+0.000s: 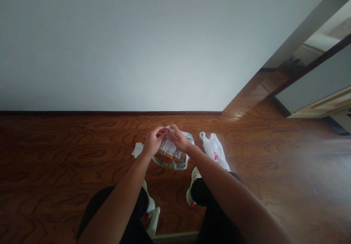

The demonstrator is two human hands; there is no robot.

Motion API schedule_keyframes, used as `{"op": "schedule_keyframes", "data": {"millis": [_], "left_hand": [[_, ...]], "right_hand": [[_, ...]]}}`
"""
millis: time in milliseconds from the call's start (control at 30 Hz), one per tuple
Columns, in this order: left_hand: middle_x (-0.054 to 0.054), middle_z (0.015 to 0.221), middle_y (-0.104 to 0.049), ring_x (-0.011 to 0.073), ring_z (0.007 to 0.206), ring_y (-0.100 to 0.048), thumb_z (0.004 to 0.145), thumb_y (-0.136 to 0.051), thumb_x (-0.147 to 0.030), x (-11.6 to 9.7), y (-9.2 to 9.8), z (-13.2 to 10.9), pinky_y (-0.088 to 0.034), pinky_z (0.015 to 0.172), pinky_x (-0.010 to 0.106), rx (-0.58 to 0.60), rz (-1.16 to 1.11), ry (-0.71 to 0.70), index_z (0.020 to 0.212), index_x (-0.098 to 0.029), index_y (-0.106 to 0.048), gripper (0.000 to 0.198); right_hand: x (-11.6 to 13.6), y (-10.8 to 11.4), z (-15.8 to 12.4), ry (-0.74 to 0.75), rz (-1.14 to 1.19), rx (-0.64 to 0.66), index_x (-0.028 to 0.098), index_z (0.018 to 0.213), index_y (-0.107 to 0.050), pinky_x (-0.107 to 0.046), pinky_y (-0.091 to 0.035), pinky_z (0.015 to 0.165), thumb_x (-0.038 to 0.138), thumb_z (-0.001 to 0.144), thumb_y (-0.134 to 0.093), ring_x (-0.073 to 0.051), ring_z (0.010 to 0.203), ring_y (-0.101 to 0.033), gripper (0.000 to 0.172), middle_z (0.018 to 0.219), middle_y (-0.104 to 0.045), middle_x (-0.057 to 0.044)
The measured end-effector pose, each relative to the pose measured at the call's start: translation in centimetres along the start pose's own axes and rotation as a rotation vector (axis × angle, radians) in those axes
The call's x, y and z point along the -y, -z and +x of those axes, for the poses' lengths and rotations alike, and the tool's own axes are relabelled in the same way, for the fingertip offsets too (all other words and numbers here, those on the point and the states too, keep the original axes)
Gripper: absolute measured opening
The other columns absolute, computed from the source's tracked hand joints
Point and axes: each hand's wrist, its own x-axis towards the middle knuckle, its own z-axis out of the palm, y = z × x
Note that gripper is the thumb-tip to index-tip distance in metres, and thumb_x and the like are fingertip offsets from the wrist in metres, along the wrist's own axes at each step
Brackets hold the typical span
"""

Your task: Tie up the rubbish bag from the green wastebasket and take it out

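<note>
We have a clear plastic bag (171, 158) in front of our knees, on or just above the wood floor (274, 163), can't tell which. Long axis runs approx. L–R, rising twd the right. Our left hand (153, 141) and right hand (179, 138) are closed, gripping its top edge. Just L: white paper scrap (138, 149). Just R: white carrier bag (214, 151), red logo, handle pointing away from us.
</note>
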Motion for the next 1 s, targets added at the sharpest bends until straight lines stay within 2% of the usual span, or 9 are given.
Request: {"op": "schedule_keyframes", "data": {"millis": [133,233,333,433,567,667,800,867,1000], "left_hand": [[0.008,0.091,-0.076,0.0227,0.075,-0.071,0.086,-0.077,-0.051,0.2,-0.4,0.3,-0.057,0.066,0.032,-0.031,-0.038,0.078,0.093,-0.019,-0.073,0.033],[0.006,0.089,-0.073,0.0195,0.068,-0.067,0.087,-0.075,-0.055,0.4,-0.4,0.2,-0.054,0.059,0.029,-0.026,-0.058,0.104,0.092,-0.02,-0.069,0.036],[0.005,0.094,-0.071,0.0192,0.074,-0.068,0.094,-0.067,-0.052,0.6,-0.3,-0.3,-0.057,0.067,0.03,-0.058,-0.032,0.017,0.094,-0.022,-0.065,0.03],[0.004,0.094,-0.071,0.0206,0.083,-0.069,0.097,-0.063,-0.046,0.9,-0.2,-1.0,-0.057,0.079,0.031,-0.09,0.02,-0.056,0.094,-0.022,-0.065,0.024],[0.006,0.105,-0.072,0.022,0.099,-0.069,0.099,-0.06,-0.042,1.4,-0.1,-1.9,-0.055,0.09,0.033,-0.008,0.075,-0.1,0.105,-0.022,-0.067,0.021],[0.006,0.114,-0.072,0.0221,0.104,-0.069,0.092,-0.07,-0.041,1.6,-0.4,-2.5,-0.055,0.095,0.034,0.08,0.103,-0.115,0.117,-0.023,-0.064,0.031],[0.006,0.116,-0.075,0.0229,0.104,-0.072,0.081,-0.082,-0.038,1.4,-0.8,-2.4,-0.057,0.091,0.034,0.097,0.148,-0.068,0.13,-0.024,-0.06,0.056],[0.008,0.114,-0.077,0.0242,0.104,-0.073,0.083,-0.08,-0.036,1.1,-0.6,-2.1,-0.057,0.092,0.036,0.109,0.192,-0.059,0.127,-0.023,-0.066,0.048],[0.01,0.104,-0.081,0.0257,0.096,-0.075,0.088,-0.074,-0.036,0.4,0.5,-1.2,-0.057,0.091,0.037,0.143,0.301,-0.048,0.099,-0.02,-0.079,0.02]], "right_hand": [[-0.2,-0.1,-0.1,0.007,0.027,0.028,0.024,0.108,-0.048,-0.027,-0.045,0.076,0.033,0.099,-0.048,-0.015,0.08,-0.053,0.013,0.09,-0.056,0.001],[-0.9,-0.2,0.0,-0.026,0.068,0.01,0.024,0.113,-0.048,-0.026,-0.044,0.071,0.035,0.099,-0.05,-0.014,0.077,-0.051,0.019,0.089,-0.055,0.001],[-1.4,0.0,0.5,-0.072,0.13,0.007,0.022,0.113,-0.053,-0.024,-0.043,0.066,0.043,0.098,-0.051,-0.014,0.074,-0.051,0.025,0.087,-0.057,0.0],[-1.5,0.4,1.1,-0.11,0.184,0.07,0.02,0.098,-0.061,-0.024,-0.041,0.062,0.053,0.097,-0.055,-0.012,0.069,-0.049,0.034,0.081,-0.058,0.0],[-1.6,1.3,1.5,-0.209,0.301,0.148,0.017,0.088,-0.064,-0.023,-0.035,0.056,0.06,0.091,-0.065,-0.009,0.057,-0.042,0.042,0.066,-0.051,0.004],[-1.8,2.0,1.4,-0.249,0.409,0.198,0.016,0.084,-0.065,-0.023,-0.036,0.056,0.062,0.085,-0.074,-0.009,0.057,-0.044,0.047,0.065,-0.053,0.003],[-2.0,2.7,1.2,-0.3,0.554,0.266,0.015,0.089,-0.07,-0.024,-0.043,0.061,0.057,0.08,-0.081,-0.01,0.063,-0.052,0.044,0.074,-0.062,0.0],[-2.0,3.0,1.2,-0.305,0.543,0.279,0.015,0.087,-0.072,-0.024,-0.046,0.064,0.053,0.079,-0.083,-0.011,0.066,-0.056,0.04,0.077,-0.065,-0.001],[-2.0,4.0,1.5,-0.201,0.399,0.358,0.015,0.083,-0.077,-0.026,-0.051,0.071,0.044,0.079,-0.084,-0.014,0.072,-0.062,0.029,0.077,-0.07,-0.003]]}}
